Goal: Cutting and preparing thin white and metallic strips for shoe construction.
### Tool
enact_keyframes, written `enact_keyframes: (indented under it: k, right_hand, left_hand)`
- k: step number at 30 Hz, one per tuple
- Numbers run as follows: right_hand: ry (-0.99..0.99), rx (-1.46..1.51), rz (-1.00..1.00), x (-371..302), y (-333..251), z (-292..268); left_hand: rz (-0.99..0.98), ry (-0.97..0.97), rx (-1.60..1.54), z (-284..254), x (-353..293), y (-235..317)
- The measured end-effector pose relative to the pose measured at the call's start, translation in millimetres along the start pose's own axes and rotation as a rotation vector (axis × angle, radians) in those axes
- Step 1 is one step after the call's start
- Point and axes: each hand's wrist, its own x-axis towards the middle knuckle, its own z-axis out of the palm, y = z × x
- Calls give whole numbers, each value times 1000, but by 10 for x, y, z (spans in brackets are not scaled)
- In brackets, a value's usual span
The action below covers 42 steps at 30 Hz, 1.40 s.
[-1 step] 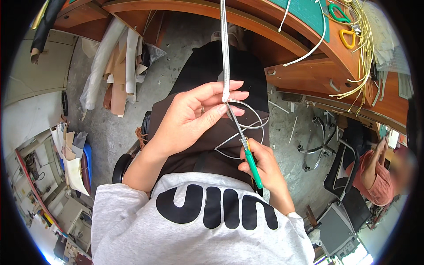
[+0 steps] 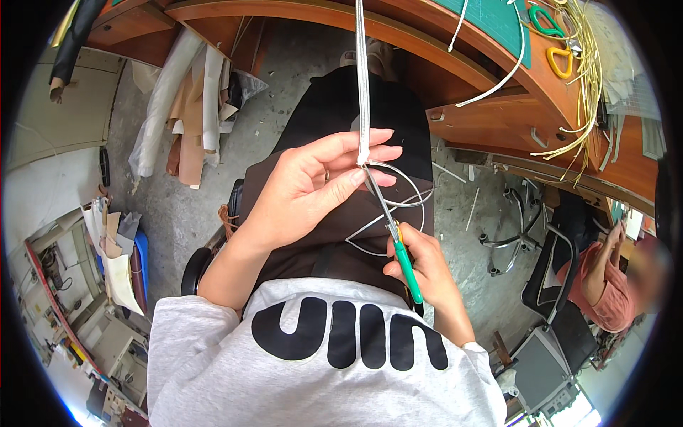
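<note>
A long white cord strap hangs taut from the bench edge down to my left hand. My thumb and fingers pinch its lower end, where a pale knot-like tip shows. Thin grey-white cord loops from that end over my dark lap. In my right hand is a slim metal-jawed tool with a green and yellow handle; its exact kind is unclear. The tool's narrow tip reaches up to the strap's end beside my left thumb. My right fingers wrap round the handle and hide part of it.
The wooden bench curves across the top, bearing a green cutting mat, yellowish cords and green and yellow handle loops. Rolled sheets lean at left. A wheeled chair and another person are at right.
</note>
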Motion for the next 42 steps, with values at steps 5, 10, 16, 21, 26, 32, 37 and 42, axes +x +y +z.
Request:
enact_keyframes:
  k: [5,10,16,21,26,32,37,42]
  right_hand:
    - [50,74,-85,-3,106,62]
    - [-23,47,-42,-10,43,-3]
    - [113,-97,-73,16,-22,75]
    - [187,-186,-50,15,-26,91]
    - [160,-72,-80,13,86,116]
    - [165,-52,-83,33,62,119]
    - [220,-97,-47,33,-2,121]
    - [-47,282,-80,-64,172,3]
  left_hand:
    - [-2,-77,-136,-25,-1,8]
    - [-60,-38,-237,0,8,16]
    - [-80,137,-244,145,33,-39]
    - [-26,227,-323,263,56,-40]
    - [-15,245,-393,299,57,-59]
    - [-25,247,-402,357,55,-64]
    - [5,249,-411,374,61,-73]
    - [48,19,-265,107,154,-117]
